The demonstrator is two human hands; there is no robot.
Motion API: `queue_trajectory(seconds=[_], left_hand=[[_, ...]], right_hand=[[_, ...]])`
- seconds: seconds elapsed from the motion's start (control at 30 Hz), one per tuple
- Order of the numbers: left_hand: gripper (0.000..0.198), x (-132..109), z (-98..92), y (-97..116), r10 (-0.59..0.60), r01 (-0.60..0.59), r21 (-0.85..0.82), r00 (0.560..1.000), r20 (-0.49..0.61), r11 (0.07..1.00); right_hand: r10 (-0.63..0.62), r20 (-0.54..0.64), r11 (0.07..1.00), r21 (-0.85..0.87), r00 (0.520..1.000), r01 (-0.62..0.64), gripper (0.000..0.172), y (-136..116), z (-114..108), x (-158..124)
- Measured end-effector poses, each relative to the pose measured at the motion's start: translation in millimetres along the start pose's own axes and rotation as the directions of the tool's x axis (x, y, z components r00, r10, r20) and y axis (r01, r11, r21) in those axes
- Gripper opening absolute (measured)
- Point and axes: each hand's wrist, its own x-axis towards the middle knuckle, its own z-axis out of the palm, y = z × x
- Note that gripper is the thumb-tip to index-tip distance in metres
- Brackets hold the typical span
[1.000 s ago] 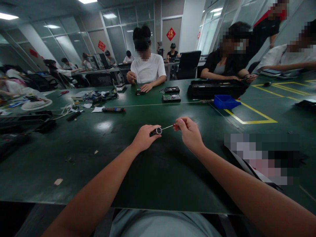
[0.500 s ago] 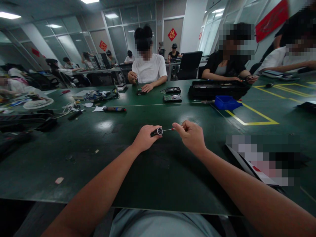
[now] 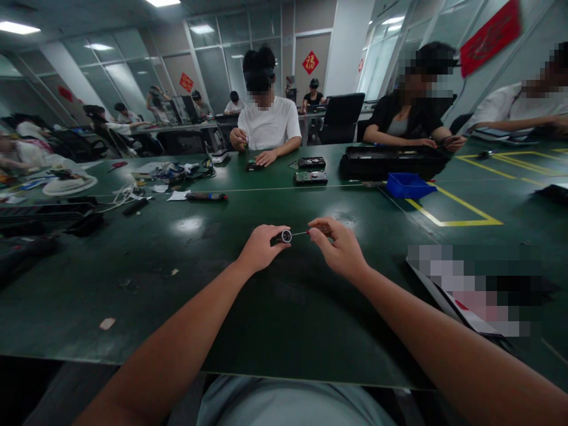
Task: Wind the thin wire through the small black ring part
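Note:
My left hand (image 3: pixel 262 247) is closed around a dark cylindrical part (image 3: pixel 285 236) with a pale ring at the end that faces me. In my right hand (image 3: pixel 338 244) is a screwdriver (image 3: pixel 307 232) with a red handle, held between thumb and fingers. Its thin metal shaft points left and meets the ringed end of the part; whether the tip sits inside it I cannot tell. Most of the screwdriver's handle is hidden by my fingers. Both hands are above the green table (image 3: pixel 266 331), close to each other.
Across the table a person (image 3: pixel 268 124) works on a small part. Hard drives (image 3: pixel 310 177), a blue bin (image 3: pixel 409 185) and a black casing (image 3: pixel 393 161) lie at the far side. A dark tool (image 3: pixel 206 196) lies left of centre; papers (image 3: pixel 470 296) are at right.
My right hand's fingers have shifted around the screwdriver handle, reaching further forward and left. My left hand and the cylindrical part have stayed where they were.

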Motion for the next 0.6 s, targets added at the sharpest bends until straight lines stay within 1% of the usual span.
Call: queue_trajectory(seconds=[0.1,0.17,0.23,0.33,0.37,0.43,0.5,0.6], left_hand=[[0.039,0.0,0.5,0.4,0.003,-0.003,0.003,1.0,0.005,1.0],[0.039,0.0,0.5,1.2,0.004,-0.004,0.001,1.0,0.005,1.0],[0.038,0.0,0.2,2.1,-0.001,0.001,-0.003,1.0,0.008,1.0],[0.039,0.1,-1.0,2.7,-0.022,0.022,-0.003,1.0,0.008,1.0],[0.039,0.2,-1.4,2.7,-0.028,0.028,-0.002,1.0,0.007,1.0],[0.039,0.6,-1.7,2.2,-0.032,0.032,0.002,0.999,0.007,0.999],[0.038,1.0,-1.4,1.8,-0.017,0.017,0.007,1.0,0.018,1.0],[0.037,1.2,0.0,1.8,0.041,-0.041,0.007,0.998,0.046,0.999]], right_hand=[[0.074,-0.009,0.996,-0.043,0.997,-0.074,0.033,-2.2,0.1,-0.5],[0.091,-0.025,0.994,-0.062,0.996,-0.093,0.032,-3.5,0.2,-1.4],[0.072,-0.027,0.996,-0.057,0.997,-0.073,0.026,-3.7,0.2,-2.8],[0.036,-0.011,0.999,-0.029,0.999,-0.037,0.025,-1.5,0.8,-4.0],[0.041,-0.017,0.999,0.006,0.999,-0.041,0.024,-0.1,1.3,-3.7],[0.087,-0.042,0.986,0.146,0.995,-0.08,0.02,3.3,2.9,-1.7],[0.159,-0.06,0.936,0.328,0.986,-0.131,0.016,6.7,5.3,1.4],[0.223,-0.063,0.862,0.48,0.973,-0.166,0.018,11.0,9.6,5.6]])
